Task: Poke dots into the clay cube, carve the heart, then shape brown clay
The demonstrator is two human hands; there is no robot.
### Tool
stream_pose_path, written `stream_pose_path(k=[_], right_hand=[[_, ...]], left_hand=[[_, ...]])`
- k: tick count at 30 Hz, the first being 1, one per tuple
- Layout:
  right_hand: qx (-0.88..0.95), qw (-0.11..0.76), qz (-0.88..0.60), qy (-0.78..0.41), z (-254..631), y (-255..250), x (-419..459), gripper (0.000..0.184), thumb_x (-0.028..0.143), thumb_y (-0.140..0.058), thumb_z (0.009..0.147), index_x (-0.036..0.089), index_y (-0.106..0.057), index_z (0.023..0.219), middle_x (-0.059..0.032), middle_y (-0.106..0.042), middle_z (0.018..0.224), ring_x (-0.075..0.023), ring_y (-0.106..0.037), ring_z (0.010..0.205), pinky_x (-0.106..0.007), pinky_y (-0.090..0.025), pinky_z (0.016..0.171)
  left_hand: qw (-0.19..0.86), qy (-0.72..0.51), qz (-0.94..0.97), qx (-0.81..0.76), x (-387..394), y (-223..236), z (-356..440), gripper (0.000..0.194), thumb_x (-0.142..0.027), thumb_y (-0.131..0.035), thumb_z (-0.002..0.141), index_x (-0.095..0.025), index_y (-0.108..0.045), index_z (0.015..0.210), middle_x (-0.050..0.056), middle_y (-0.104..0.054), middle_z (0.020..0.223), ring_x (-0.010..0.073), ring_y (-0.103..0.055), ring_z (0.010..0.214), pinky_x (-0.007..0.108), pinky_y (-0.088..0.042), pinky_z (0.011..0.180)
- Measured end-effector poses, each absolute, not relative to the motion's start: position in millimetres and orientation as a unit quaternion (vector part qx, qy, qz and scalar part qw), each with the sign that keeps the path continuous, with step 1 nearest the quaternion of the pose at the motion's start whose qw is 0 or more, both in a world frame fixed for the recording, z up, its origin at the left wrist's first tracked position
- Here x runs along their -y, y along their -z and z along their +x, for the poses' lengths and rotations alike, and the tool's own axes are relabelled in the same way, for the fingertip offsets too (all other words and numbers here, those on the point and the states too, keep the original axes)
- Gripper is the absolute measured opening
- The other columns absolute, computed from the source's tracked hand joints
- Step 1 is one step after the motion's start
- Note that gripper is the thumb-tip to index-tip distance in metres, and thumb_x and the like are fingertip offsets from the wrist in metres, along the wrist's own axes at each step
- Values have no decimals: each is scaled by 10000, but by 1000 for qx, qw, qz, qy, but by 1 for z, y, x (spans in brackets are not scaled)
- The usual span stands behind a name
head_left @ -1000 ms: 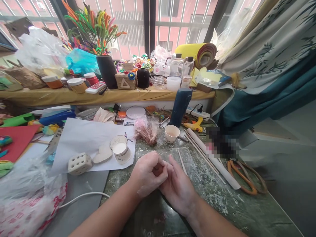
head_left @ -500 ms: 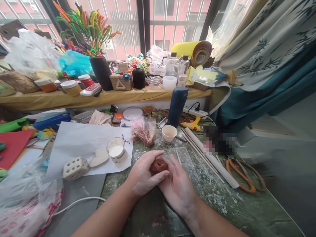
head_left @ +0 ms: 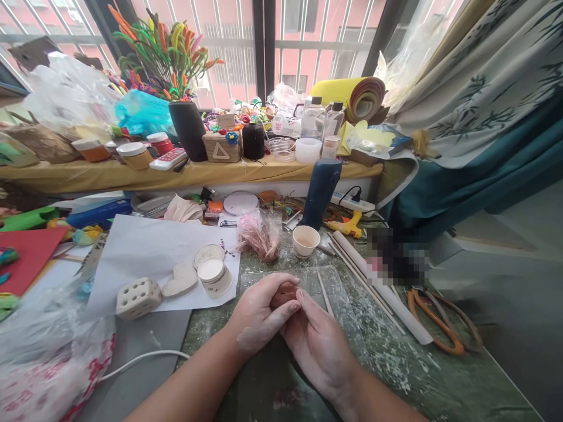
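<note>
A lump of reddish-brown clay [head_left: 284, 295] is cupped between my two hands, above a clear sheet on the green table. My left hand [head_left: 264, 310] wraps round its left side, thumb across the near side. My right hand [head_left: 314, 334] closes on it from the right, its thumb pressed against the clay beside the left thumb. Pale dust coats both hands. Most of the lump is hidden by the fingers. Just beyond, a paper cup [head_left: 307, 241] stands beside a plastic bag of brown clay [head_left: 260, 237]. A thin stick [head_left: 325, 291] lies on the sheet.
A white dice-shaped block [head_left: 139, 298], a heart-shaped piece [head_left: 180, 279] and a small cup [head_left: 212, 272] stand on white paper at left. Beyond are a dark blue bottle [head_left: 321, 193] and a yellow glue gun [head_left: 347, 224]. Rods [head_left: 382, 287] and orange-handled scissors [head_left: 435, 322] lie right.
My right thumb and fingers have closed in on the clay, covering more of it. The view has shifted slightly, so the surroundings sit a little further right.
</note>
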State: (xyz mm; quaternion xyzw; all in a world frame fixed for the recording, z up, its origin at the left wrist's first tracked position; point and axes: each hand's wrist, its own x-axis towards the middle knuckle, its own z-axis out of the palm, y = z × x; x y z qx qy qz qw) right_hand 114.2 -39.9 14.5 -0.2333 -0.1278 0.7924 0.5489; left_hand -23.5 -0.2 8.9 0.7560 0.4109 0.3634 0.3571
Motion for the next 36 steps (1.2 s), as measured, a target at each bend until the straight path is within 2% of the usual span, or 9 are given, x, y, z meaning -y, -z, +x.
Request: stream_pose_path(k=[6, 15, 18, 21, 24, 29, 32, 36], right_hand=[[120, 558, -239, -786, 112, -10, 41, 248, 383, -741, 912, 210, -761, 1089, -70, -762, 1149, -238, -657, 1164, -408, -496, 1045], [76, 540, -234, -805, 113, -11, 37, 263, 420, -719, 913, 195, -788, 1032, -68, -789, 1072, -238, -691, 1086, -403, -511, 1040], [58, 547, -248, -797, 114, -9, 35, 240, 405, -732, 902, 191, -792, 993, -62, -791, 1034, -222, -698, 1043, -382, -523, 1019], [42, 564, -263, -781, 115, -7, 33, 206, 397, -770, 875, 202, -790, 940, -47, -789, 1013, -201, -695, 989, -365, -536, 993], [64, 569, -272, -774, 114, -8, 34, 280, 441, -839, 813, 205, -789, 954, -54, -785, 1038, -217, -685, 1006, -392, -537, 994], [105, 579, -292, -754, 114, -11, 37, 427, 529, -897, 719, 199, -787, 965, -73, -778, 1006, -255, -681, 1034, -431, -534, 987], [112, 581, -297, -750, 114, -10, 38, 422, 525, -881, 743, 194, -787, 988, -83, -776, 1024, -255, -682, 1028, -440, -536, 981], [104, 582, -280, -757, 115, -9, 37, 323, 467, -831, 822, 201, -791, 1001, -71, -780, 1059, -241, -675, 1059, -420, -527, 1000]], left_hand=[[368, -380, 742, -413, 2, -10, -22, 263, -351, -601, 972, -234, -682, 1194, 73, -747, 1171, 233, -697, 1097, 376, -542, 1006], [389, -368, 729, -426, 1, -9, -19, 226, -316, -582, 965, -217, -718, 1116, 75, -772, 1103, 237, -711, 1037, 378, -550, 961], [406, -356, 734, -411, 1, -8, -20, 290, -329, -617, 940, -214, -694, 1195, 87, -758, 1168, 253, -701, 1084, 386, -544, 983], [413, -340, 749, -391, 0, -10, -22, 335, -329, -570, 973, -228, -667, 1277, 87, -742, 1237, 254, -688, 1130, 390, -532, 1019], [406, -327, 751, -405, -2, -12, -21, 308, -301, -506, 1006, -228, -685, 1245, 83, -756, 1200, 242, -700, 1095, 383, -544, 1000], [396, -340, 754, -398, -4, -16, -17, 258, -278, -573, 965, -224, -711, 1177, 68, -777, 1087, 226, -719, 991, 356, -571, 927], [390, -346, 758, -392, -3, -20, -16, 224, -273, -581, 965, -225, -728, 1128, 60, -783, 1036, 214, -720, 944, 338, -571, 900], [388, -355, 764, -373, -2, -23, -16, 224, -249, -565, 982, -241, -740, 1122, 44, -786, 1032, 200, -723, 943, 322, -565, 895]])
